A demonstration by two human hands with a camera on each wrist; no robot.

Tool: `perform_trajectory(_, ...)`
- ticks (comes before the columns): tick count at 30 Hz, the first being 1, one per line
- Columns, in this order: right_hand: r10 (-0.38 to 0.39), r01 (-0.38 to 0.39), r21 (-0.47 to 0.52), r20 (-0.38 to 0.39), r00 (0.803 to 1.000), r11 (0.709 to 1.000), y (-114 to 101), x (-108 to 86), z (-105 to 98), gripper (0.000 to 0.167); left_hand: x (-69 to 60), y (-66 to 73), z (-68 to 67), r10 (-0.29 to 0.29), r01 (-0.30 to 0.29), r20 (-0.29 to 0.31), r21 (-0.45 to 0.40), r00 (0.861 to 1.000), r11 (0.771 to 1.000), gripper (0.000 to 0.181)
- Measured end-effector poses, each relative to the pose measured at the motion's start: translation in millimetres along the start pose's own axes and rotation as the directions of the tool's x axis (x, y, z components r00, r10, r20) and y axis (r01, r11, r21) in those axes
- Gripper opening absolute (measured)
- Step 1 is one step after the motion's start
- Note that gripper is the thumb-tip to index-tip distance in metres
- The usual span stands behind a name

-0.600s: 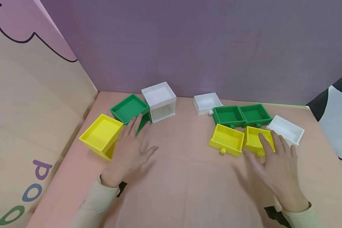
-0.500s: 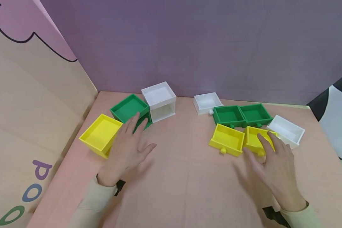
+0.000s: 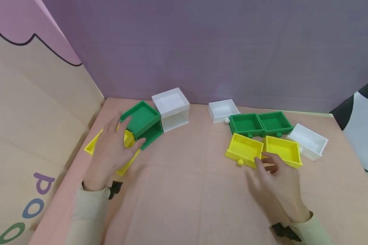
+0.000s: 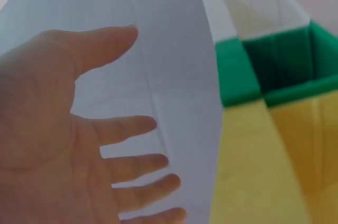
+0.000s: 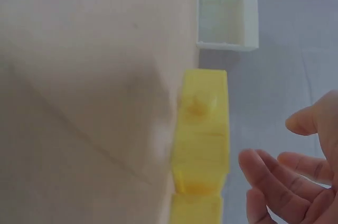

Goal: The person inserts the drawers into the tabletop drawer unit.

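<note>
"On the pink table (image 3: 187, 207), with twelve o'clock at the far wall, what do we have in our left hand (image 3: 108, 151)?"

"Nothing. We have its fingers spread above the yellow cabinet (image 4: 245, 166), near ten o'clock from the table's middle, and in the left wrist view they look apart from it. The green cabinet (image 3: 142, 119) lies at one o'clock from that hand, touching the white cabinet (image 3: 171, 103)."

"And our right hand (image 3: 280, 182)?"

"Loosely bent, fingers half curled, gripping nothing we can see. The right yellow drawer (image 3: 283, 149) is at its twelve o'clock, the left yellow drawer (image 3: 243, 148) at ten to eleven."

"So which step are we in?"

"We judge it a reach, before any grip. The next move seems to call for closing our left thumb and fingers on the cabinet's walls, and our right on a drawer's edges, without knocking its neighbour."
</note>
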State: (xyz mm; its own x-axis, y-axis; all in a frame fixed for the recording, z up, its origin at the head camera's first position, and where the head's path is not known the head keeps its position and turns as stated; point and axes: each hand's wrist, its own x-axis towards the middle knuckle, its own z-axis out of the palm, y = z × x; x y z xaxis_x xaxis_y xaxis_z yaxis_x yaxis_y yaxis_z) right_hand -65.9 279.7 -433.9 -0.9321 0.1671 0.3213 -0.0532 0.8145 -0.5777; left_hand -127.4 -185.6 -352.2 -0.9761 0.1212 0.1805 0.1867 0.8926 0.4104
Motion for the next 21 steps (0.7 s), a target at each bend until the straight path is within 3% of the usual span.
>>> perform_trajectory(5,0.068,-0.069,0.014,0.092,0.993,0.997,-0.4,-1.0,11.3,0.032,4.9,-14.6,-12.1,-0.055,0.055,0.004,0.022,0.998,0.998,0.084)
perform_trajectory(11,0.195,-0.200,0.003,0.223,0.955,0.980,-1.2,2.6,21.0,0.047,9.2,-25.9,-15.0,-0.134,0.129,0.081,0.070,0.988,0.989,0.090)
perform_trajectory(15,0.211,-0.210,-0.032,0.226,0.951,0.977,-1.7,5.2,24.6,0.048,11.8,-29.0,-15.7,-0.182,0.169,0.152,0.096,0.971,0.981,0.095)
perform_trajectory(21,0.254,-0.229,-0.122,0.261,0.931,0.966,-6.2,6.7,27.9,0.051,12.6,-39.3,-22.2,-0.199,0.173,0.207,0.135,0.958,0.976,0.097)
